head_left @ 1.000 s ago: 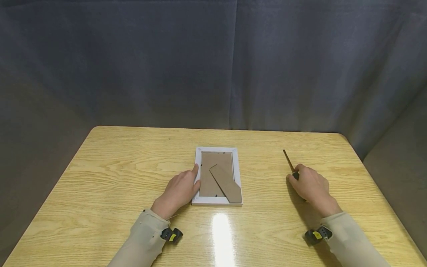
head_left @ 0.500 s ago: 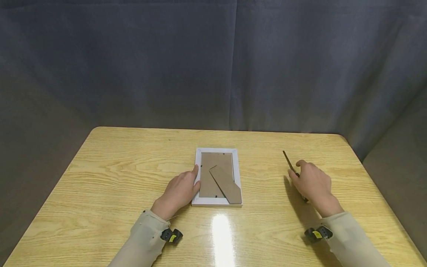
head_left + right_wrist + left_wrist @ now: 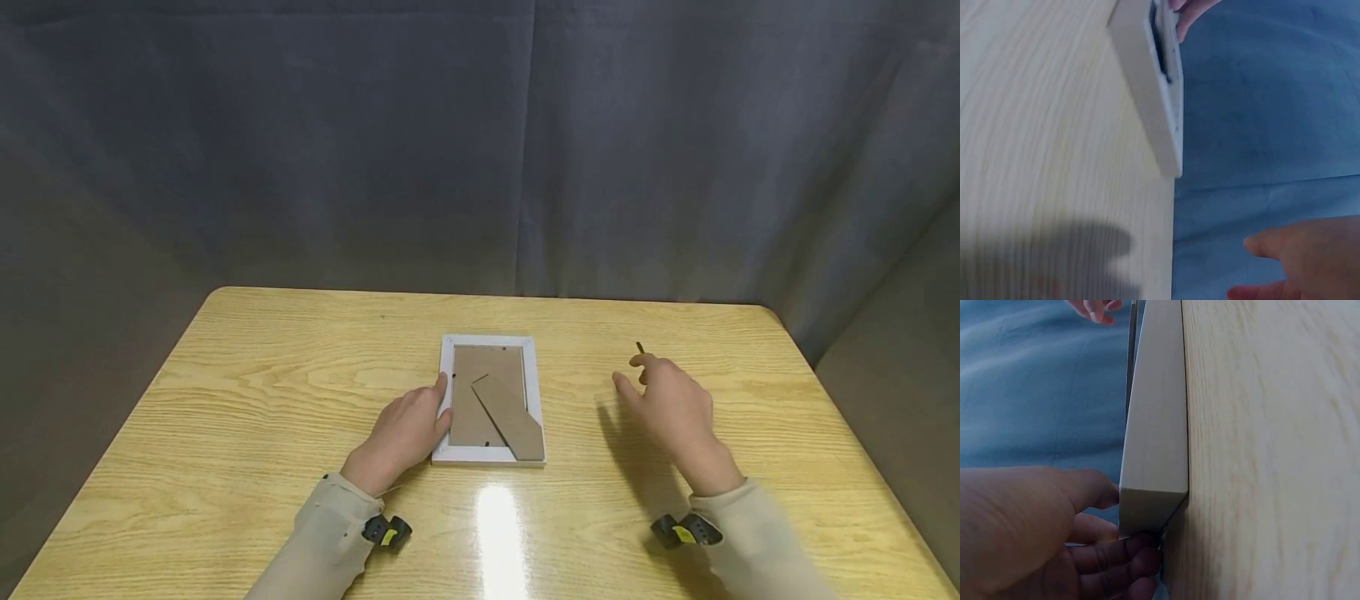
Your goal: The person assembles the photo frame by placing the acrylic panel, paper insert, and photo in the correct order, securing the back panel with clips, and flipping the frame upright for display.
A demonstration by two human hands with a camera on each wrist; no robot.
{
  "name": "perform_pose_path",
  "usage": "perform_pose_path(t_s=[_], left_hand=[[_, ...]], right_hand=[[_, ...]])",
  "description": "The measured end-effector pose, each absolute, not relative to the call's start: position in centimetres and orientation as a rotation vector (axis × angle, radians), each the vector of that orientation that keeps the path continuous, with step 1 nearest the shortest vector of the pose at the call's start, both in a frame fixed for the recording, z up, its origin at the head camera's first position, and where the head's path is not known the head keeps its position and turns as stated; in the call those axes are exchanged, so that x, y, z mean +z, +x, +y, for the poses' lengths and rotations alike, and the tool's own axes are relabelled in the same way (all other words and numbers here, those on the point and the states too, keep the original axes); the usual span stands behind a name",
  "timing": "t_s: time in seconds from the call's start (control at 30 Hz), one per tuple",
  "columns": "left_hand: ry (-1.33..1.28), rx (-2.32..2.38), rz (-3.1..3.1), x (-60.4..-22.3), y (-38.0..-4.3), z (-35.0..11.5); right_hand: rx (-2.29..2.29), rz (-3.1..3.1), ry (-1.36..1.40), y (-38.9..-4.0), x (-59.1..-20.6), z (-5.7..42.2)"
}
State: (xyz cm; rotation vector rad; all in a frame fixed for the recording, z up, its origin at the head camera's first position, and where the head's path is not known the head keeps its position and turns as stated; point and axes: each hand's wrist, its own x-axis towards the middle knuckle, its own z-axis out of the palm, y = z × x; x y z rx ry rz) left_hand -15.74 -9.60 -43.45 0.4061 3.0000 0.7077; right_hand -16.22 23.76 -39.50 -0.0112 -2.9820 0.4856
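Observation:
A white picture frame (image 3: 532, 379) lies face down on the table, its brown backing board (image 3: 480, 358) and folded stand leg (image 3: 517, 421) upward. My left hand (image 3: 401, 429) grips its left edge; in the left wrist view the fingers (image 3: 1110, 562) curl against the frame's side (image 3: 1157, 425). My right hand (image 3: 671, 408) hovers above the table, right of the frame, thumb and fingers apart and holding nothing. Beyond its fingertips shows the dark tip of a thin, rod-like tool (image 3: 640, 347); the hand hides the rest.
The wood-grain table (image 3: 300, 350) has rounded far corners. A dark grey curtain (image 3: 375, 150) hangs behind it and along both sides. Each wrist wears a black strap device (image 3: 386, 531), and a bright light reflection lies on the table below the frame.
My right hand has let go of the dark tool, lifted, and moved left toward the frame. The tool stays on the table. My left hand and the frame have not moved.

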Motion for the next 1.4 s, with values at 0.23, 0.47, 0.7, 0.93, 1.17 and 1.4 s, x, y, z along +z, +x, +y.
perform_pose_path(t_s=[0.23,0.47,0.7,0.93,1.17,1.4], left_hand=[[0.403,0.731,2.994,-43.5,-15.7,-9.6],[0.396,0.765,2.991,-43.5,-15.7,-9.6],[0.373,0.784,2.975,-43.4,-15.7,-9.6],[0.365,0.770,2.984,-43.3,-15.7,-9.6],[0.359,0.785,2.984,-43.5,-15.7,-9.7],[0.363,0.809,2.996,-43.5,-15.8,-9.9]], right_hand=[[0.584,-2.967,0.007,-16.2,-39.7,21.4],[0.691,-2.951,0.006,-16.3,-40.0,19.5],[0.779,-2.997,0.002,-16.1,-40.7,17.6],[0.804,-3.023,0.030,-15.9,-41.4,16.0],[0.780,-3.040,0.080,-15.5,-42.2,15.1],[0.750,-3.055,0.105,-15.2,-42.6,14.5]])
